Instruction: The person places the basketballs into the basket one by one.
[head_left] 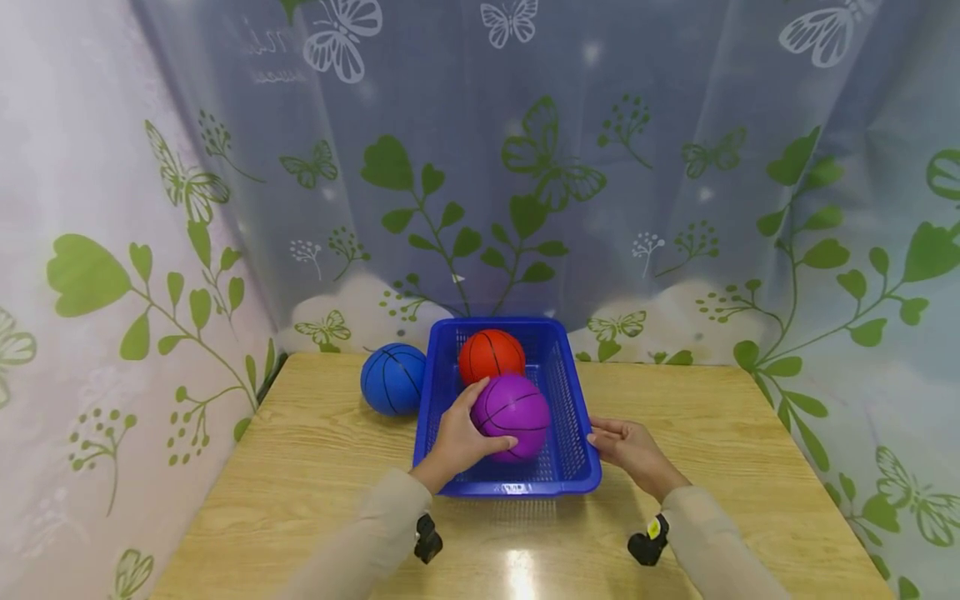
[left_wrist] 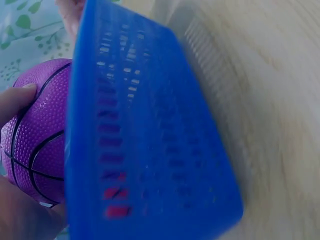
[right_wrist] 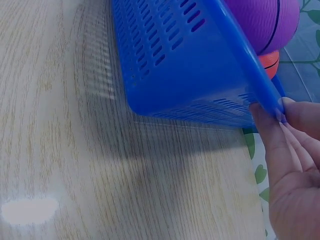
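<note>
Head view: a person's left hand [head_left: 459, 440] cups the purple ball [head_left: 513, 416], fingers curled round its near-left side, inside the blue basket [head_left: 576, 433] on the wooden desk [head_left: 300, 467]. The ball lies at the basket's near end, just in front of the orange ball [head_left: 491, 354]; a blue ball [head_left: 393, 379] rests on the desk just left of the basket. The right hand [head_left: 633, 450] touches the basket's near-right rim with relaxed, straight fingers. The basket's long axis runs away from the person, between the 2 hands.

Left wrist view: blurred; a thumb [left_wrist: 17, 97] presses the purple ball [left_wrist: 37, 135] behind the basket wall [left_wrist: 145, 150].

Right wrist view: fingertips [right_wrist: 280, 112] rest against the basket's corner rim [right_wrist: 235, 55]; both balls show above it.
</note>
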